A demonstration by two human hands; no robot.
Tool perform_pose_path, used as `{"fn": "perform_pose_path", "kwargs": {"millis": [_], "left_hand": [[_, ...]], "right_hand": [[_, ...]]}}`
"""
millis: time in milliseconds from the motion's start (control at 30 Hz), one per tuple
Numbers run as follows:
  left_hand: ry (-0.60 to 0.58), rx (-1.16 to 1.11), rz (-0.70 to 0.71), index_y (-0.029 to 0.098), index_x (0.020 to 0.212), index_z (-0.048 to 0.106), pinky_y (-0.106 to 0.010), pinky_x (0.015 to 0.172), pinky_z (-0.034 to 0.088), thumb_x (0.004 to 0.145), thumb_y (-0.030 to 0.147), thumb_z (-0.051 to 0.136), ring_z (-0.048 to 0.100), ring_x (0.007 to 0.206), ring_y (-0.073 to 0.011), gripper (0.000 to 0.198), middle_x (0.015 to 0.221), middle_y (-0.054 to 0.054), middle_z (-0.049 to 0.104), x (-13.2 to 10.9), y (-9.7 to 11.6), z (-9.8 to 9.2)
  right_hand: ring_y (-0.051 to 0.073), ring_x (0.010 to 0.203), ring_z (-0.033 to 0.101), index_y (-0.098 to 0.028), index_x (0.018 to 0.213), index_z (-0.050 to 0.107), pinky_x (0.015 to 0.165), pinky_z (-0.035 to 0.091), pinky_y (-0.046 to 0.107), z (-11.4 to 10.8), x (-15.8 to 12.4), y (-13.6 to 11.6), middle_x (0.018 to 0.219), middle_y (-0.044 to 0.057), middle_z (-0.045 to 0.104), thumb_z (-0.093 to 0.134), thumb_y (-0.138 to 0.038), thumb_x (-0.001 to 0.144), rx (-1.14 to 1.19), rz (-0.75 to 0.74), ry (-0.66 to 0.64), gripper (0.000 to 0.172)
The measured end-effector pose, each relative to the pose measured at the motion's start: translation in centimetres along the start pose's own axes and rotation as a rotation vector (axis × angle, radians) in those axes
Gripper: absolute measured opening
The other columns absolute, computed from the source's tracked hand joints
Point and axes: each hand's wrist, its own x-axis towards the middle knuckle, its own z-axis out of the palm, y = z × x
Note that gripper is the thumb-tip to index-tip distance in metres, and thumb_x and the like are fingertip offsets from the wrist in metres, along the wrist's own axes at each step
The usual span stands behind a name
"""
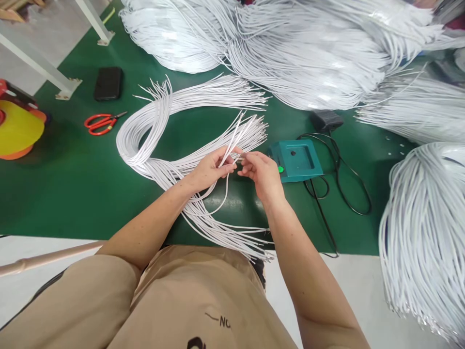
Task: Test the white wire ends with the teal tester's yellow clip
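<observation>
My left hand (214, 167) is closed in a pinch on a few white wires (238, 127), whose ends stick up past the fingers while their lengths loop down below. My right hand (263, 174) meets it fingertip to fingertip, thumb and fingers drawn together. What the right fingertips hold, if anything, is too small to make out. Beneath and left of both hands lies a curved bundle of white wires (125, 140), fanning into several groups of loose ends. Just right of my right hand sits a teal device (298, 162) with a lit green button.
Large heaps of white wire (308, 58) fill the back, and another bundle (425, 228) hangs over the right edge. Red-handled snips (100, 123), a black box (109, 83) and a yellow-orange reel (20, 128) lie left. A black adapter (326, 120) with cable lies right on the green table (65, 194).
</observation>
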Motion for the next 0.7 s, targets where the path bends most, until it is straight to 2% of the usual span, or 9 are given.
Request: {"fn": "perform_pose_path", "kwargs": {"millis": [67,133,267,367,467,567,700], "left_hand": [[0.002,-0.031,-0.014,0.022,0.116,0.064,-0.021,0.057,0.044,0.075,0.030,0.076,0.051,0.062,-0.0077,0.043,0.075,0.002,0.055,0.0,0.1,0.0],[-0.007,-0.127,-0.054,0.022,0.115,0.064,-0.020,0.056,0.043,0.072,0.027,0.079,0.054,0.064,-0.0079,0.046,0.075,0.002,0.056,0.1,0.1,0.0],[-0.015,-0.379,-0.239,0.021,0.109,0.066,-0.017,0.049,0.038,0.067,0.023,0.080,0.058,0.065,-0.0078,0.045,0.081,0.000,0.060,0.3,-0.1,0.2],[0.051,-0.356,-0.279,0.019,0.105,0.066,-0.015,0.043,0.030,0.066,0.022,0.080,0.060,0.064,-0.0074,0.042,0.081,0.000,0.059,0.4,-0.4,0.4],[0.109,-0.208,-0.215,0.020,0.113,0.062,-0.015,0.040,0.027,0.067,0.023,0.079,0.062,0.067,-0.0091,0.049,0.081,0.001,0.059,0.5,-0.8,0.6],[0.117,-0.078,-0.161,0.019,0.120,0.060,-0.015,0.039,0.031,0.069,0.024,0.078,0.062,0.068,-0.0106,0.054,0.081,0.000,0.060,0.7,-1.3,0.8],[0.133,0.028,-0.136,0.017,0.120,0.060,-0.015,0.039,0.034,0.070,0.025,0.075,0.063,0.068,-0.0119,0.052,0.082,-0.001,0.061,1.0,-1.9,0.7]], "right_hand": [[0.010,0.064,0.057,-0.020,0.087,0.067,0.071,0.052,0.028,0.0,-0.1,0.3,0.076,-0.002,0.064,0.066,-0.036,0.075,-0.112,-0.105,-0.033,0.019],[0.013,0.070,0.059,-0.020,0.082,0.066,0.075,0.049,0.029,0.0,0.0,0.8,0.076,-0.001,0.065,0.063,-0.035,0.080,-0.334,-0.234,-0.051,0.016],[0.020,0.083,0.057,-0.018,0.079,0.064,0.080,0.043,0.033,-0.7,0.0,1.3,0.084,0.008,0.065,0.043,-0.025,0.095,-0.961,-0.638,-0.017,0.028],[0.025,0.093,0.055,-0.017,0.093,0.067,0.084,0.038,0.037,-1.8,0.4,0.6,0.095,0.012,0.066,0.036,-0.024,0.098,-1.366,-0.829,-0.062,0.032],[0.029,0.102,0.053,-0.015,0.111,0.064,0.092,0.035,0.041,-3.0,1.3,-0.6,0.108,0.015,0.067,0.045,-0.026,0.096,-1.533,-0.851,-0.015,0.027],[0.028,0.097,0.056,-0.013,0.099,0.066,0.098,0.031,0.042,-3.8,2.5,-1.5,0.096,0.014,0.071,0.050,-0.018,0.091,-1.624,-0.781,-0.096,0.019],[0.025,0.090,0.058,-0.016,0.090,0.067,0.095,0.033,0.040,-4.3,3.4,-1.8,0.087,0.010,0.072,0.056,-0.011,0.084,-1.633,-0.764,-0.188,0.014]]}}
